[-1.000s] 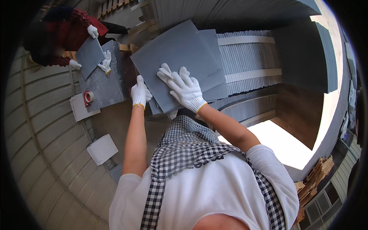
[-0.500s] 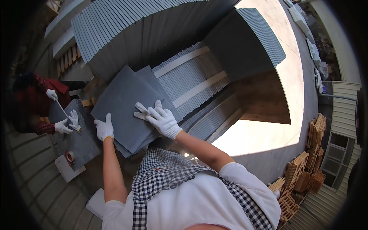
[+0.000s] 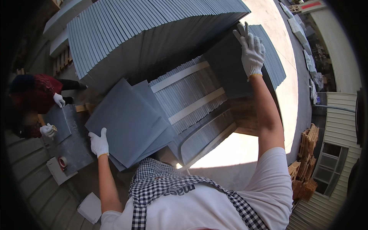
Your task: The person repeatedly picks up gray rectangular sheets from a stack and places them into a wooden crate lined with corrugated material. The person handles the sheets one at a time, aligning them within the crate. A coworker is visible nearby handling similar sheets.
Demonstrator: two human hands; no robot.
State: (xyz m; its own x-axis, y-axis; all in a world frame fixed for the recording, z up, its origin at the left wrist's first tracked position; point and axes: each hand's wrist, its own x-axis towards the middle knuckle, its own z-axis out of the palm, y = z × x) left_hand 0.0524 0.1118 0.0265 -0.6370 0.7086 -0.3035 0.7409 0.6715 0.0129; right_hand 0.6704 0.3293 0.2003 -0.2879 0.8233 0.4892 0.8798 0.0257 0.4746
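Observation:
Several dark grey square slabs (image 3: pixel 126 119) lie fanned over each other in front of me. My left hand (image 3: pixel 99 145), in a white knit glove, is at their left edge with thumb and fingers apart; I cannot tell how firmly it touches. At the upper right, my gloved right hand (image 3: pixel 253 55) is stretched out, fingers spread and holding nothing. It is over the upright row of dark slabs (image 3: pixel 274 61), near its top edges; contact is unclear. Between the loose slabs and that row stands a lower row of grey slabs (image 3: pixel 188 92) with pale strips across it.
A long row of upright slabs (image 3: pixel 153 19) stands at the far side. On the left, a co-worker in red (image 3: pixel 42 90) with white gloves handles a slab on a grey work surface (image 3: pixel 78 151) holding a tape roll (image 3: pixel 63 163). Wooden pallets (image 3: pixel 306 165) are stacked right.
My right hand has left the loose slabs and swung up and right to the upright row. My left hand stays by the slab edge. The co-worker's hands have moved apart.

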